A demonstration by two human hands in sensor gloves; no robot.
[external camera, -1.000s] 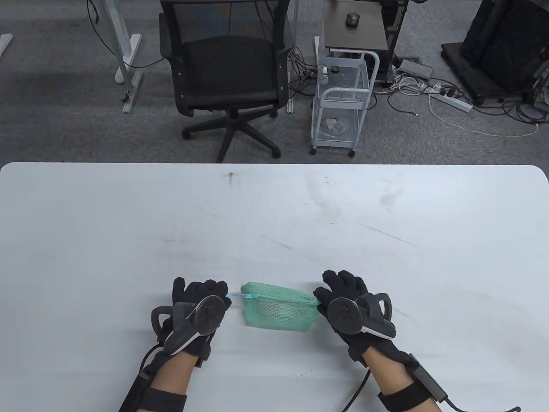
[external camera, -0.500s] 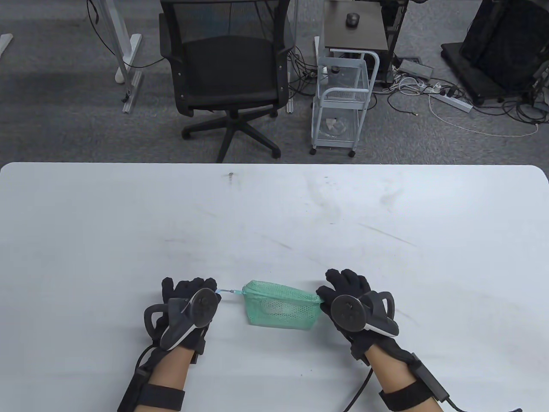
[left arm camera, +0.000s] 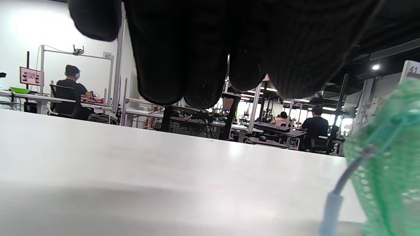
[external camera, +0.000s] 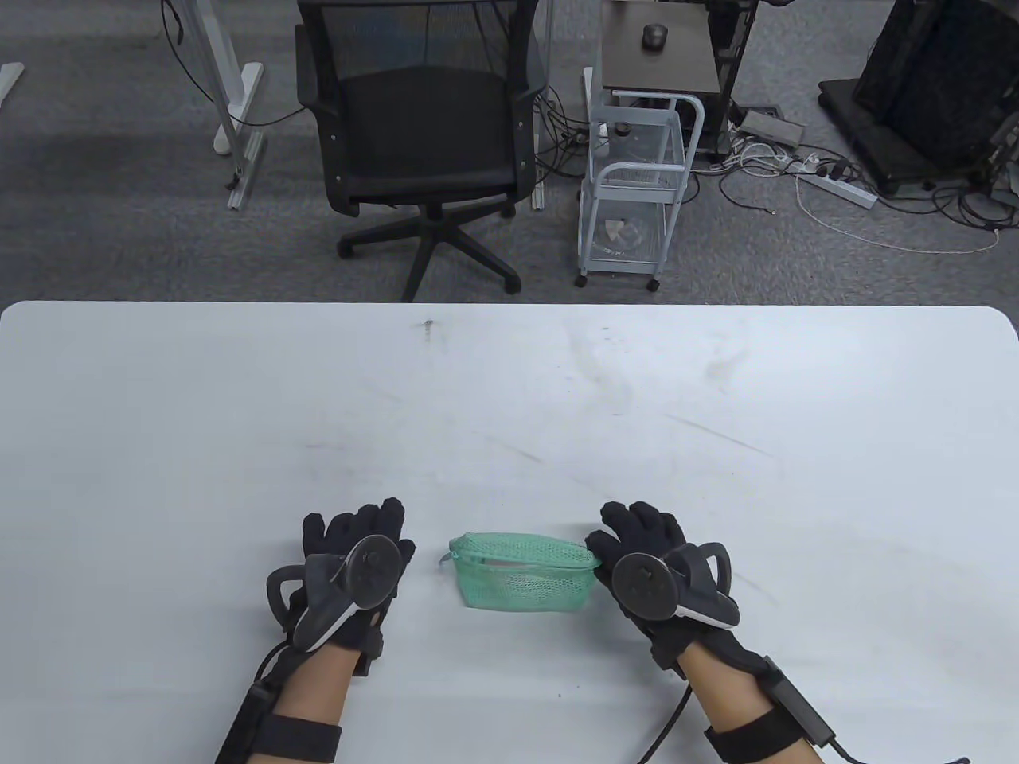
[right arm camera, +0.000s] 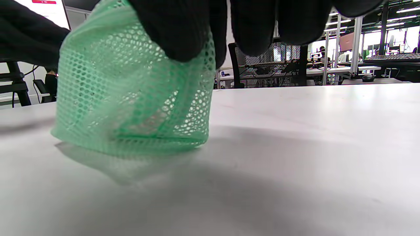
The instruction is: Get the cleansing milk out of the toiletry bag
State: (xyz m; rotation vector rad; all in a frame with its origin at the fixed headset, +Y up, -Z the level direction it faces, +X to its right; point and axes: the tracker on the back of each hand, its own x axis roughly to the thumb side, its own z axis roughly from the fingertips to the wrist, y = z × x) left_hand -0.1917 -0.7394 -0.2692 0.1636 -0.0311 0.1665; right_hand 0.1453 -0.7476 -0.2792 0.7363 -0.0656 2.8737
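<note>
A green mesh toiletry bag [external camera: 525, 579] lies on the white table [external camera: 509, 398] near the front edge, between my hands. Its zip runs along the top, and the pull [external camera: 443, 558] hangs loose at the left end. A pale shape shows faintly through the mesh; I cannot tell what it is. My right hand [external camera: 617, 549] pinches the bag's right end; in the right wrist view its fingers [right arm camera: 183, 29] grip the top of the bag [right arm camera: 131, 98]. My left hand [external camera: 362, 537] is open and empty, a little left of the bag. The left wrist view shows the bag [left arm camera: 390, 157] and the pull [left arm camera: 331, 209] at the right edge.
A black office chair [external camera: 430, 135] and a white wire trolley [external camera: 637, 183] stand on the floor beyond the table's far edge. Cables lie on the floor at the back right.
My left hand drew the zip pull to the left, then let it go and opened. The pull now hangs slack at the bag's left end. My right hand kept its hold.
</note>
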